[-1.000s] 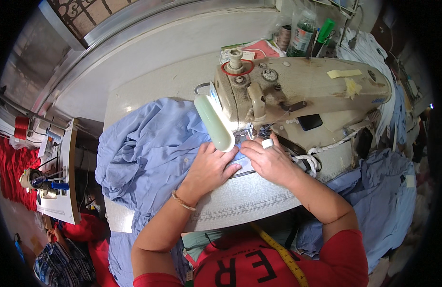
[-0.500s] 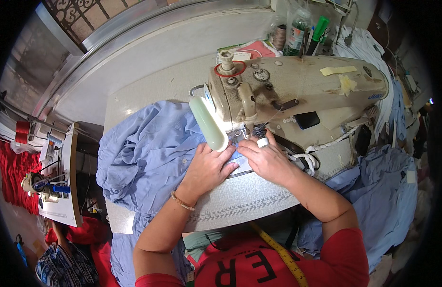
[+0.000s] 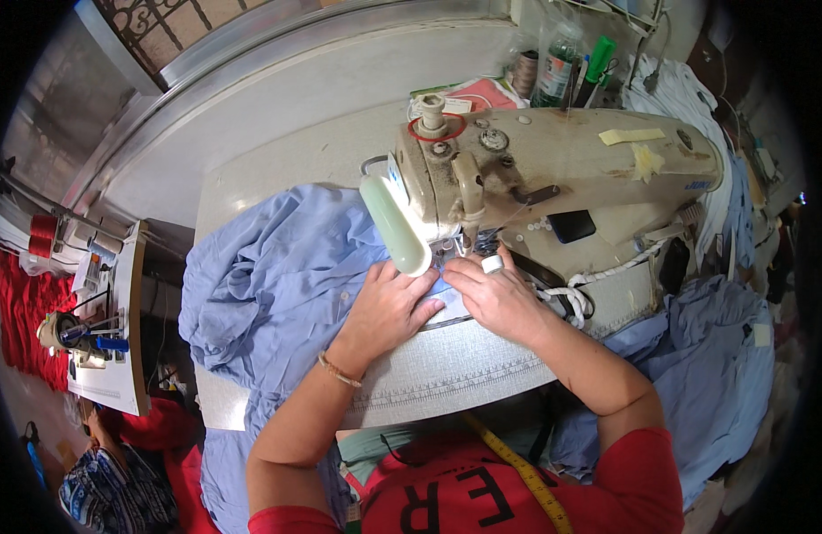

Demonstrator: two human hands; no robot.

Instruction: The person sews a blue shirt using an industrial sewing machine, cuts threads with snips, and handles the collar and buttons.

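A light blue shirt (image 3: 277, 267) lies bunched on the left of the sewing table, with part of it running under the needle area of a beige sewing machine (image 3: 571, 147). My left hand (image 3: 380, 307) rests flat on the cloth, thumb spread from the fingers; a pale green lamp (image 3: 395, 227) hides some fingertips. Close by, right beside the presser foot, my right hand (image 3: 495, 298) has its fingertips bent together on the cloth edge. A white band (image 3: 492, 264) wraps one of its fingers. The stitching point is partly hidden by fingers and lamp.
A white rope (image 3: 575, 298) and a dark phone-like slab (image 3: 572, 226) lie right of the needle, near small white buttons. Another blue garment (image 3: 704, 365) hangs at the right. Behind the machine stand a bottle (image 3: 553, 71) and a thread cone (image 3: 524, 73). A second person sits lower left.
The view has shifted slightly. Both hands keep nearly the same pose on the cloth beside the needle.
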